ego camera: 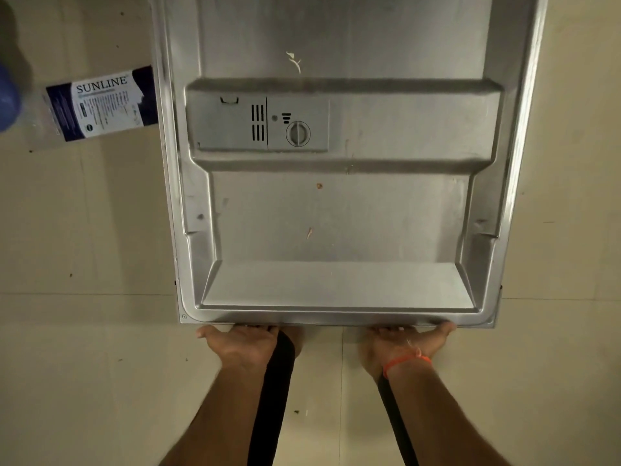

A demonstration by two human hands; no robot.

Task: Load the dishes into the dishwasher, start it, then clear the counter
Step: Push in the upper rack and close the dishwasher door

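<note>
Both my arms reach straight down, and my left hand (240, 344) and right hand (405, 343) sit palm-up under the near edge of the open dishwasher door (336, 210), fingers hidden beneath it, so I cannot tell their grip. The steel door lies flat above a beige tiled floor (84, 331), with a Sunline bottle (97, 107) at its left.

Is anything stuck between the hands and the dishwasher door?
Nothing visible is. The left hand and the right hand both reach under the near edge of the open dishwasher door. Only small food scraps lie on the door's inner face.
</note>
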